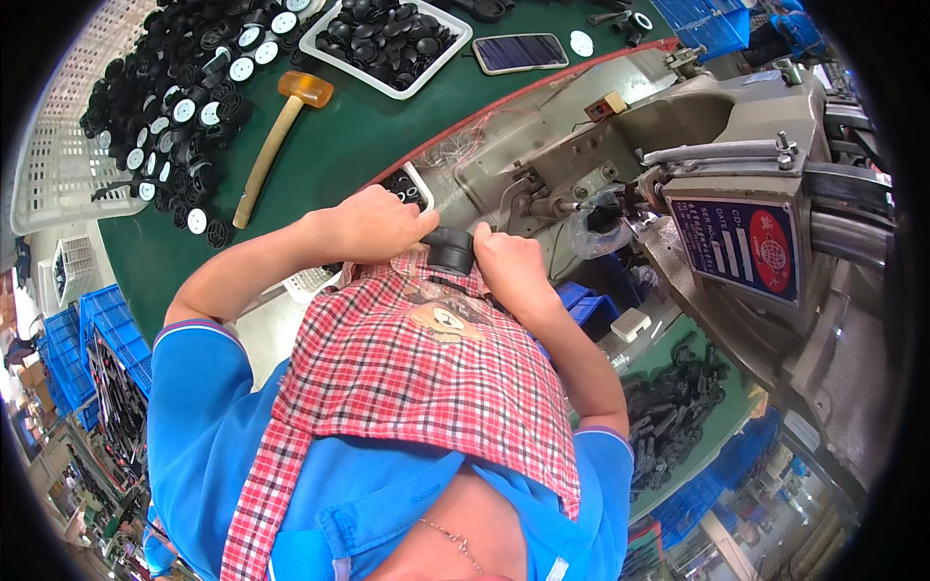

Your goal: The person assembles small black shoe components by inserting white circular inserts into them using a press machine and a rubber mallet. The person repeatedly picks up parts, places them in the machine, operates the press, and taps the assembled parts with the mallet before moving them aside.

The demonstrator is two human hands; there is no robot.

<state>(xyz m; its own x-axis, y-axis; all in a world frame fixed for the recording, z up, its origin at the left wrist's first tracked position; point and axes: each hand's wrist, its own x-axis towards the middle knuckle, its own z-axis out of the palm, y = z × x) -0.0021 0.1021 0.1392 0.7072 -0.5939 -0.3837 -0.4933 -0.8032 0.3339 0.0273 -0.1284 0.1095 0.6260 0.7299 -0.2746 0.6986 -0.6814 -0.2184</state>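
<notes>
In front of my apron, a black round plastic part (451, 252), like a caster wheel, sits between my two hands. My left hand (381, 228) is closed, its thumb against the part's left side. Curled fingers of my right hand (511, 269) press at its right side. How far the fingers reach around it is hidden. Just beyond my left hand, a small white tray (418, 184) with black ring-shaped pieces is partly covered. A wooden-handled mallet (268, 160) with an amber head lies on the green table (363, 126) farther left.
A large pile of black wheels with white discs (184, 111) covers the far left. A white tray (402, 94) of black caps stands near a phone (520, 53). A big metal machine (736, 194) rises close on the right. Black parts (673, 412) lie below it.
</notes>
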